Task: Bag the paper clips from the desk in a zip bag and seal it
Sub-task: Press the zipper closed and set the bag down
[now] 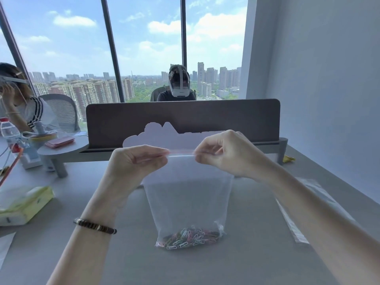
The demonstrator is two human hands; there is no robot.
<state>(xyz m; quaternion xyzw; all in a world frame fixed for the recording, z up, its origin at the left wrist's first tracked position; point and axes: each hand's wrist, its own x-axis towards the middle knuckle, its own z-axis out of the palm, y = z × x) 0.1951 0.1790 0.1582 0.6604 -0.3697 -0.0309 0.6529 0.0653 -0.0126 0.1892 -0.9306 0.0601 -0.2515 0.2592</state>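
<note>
Now my left hand (135,161) and my right hand (224,153) each have a closed grip on the top edge of the zip bag (189,198), fingers pinched on its red seal strip (181,153), which runs taut between them. I hold the bag upright above the table (257,254), its bottom resting on the surface, and the coloured paper clips (190,238) lie heaped inside at the bottom. A beaded bracelet (95,226) circles my left wrist. To the right, spare clear bags (296,214) lie flat. At left sits a yellow-green packet (24,204). Behind the bag stands a dark divider screen (183,118), with a water bottle (10,132) further left.
</note>
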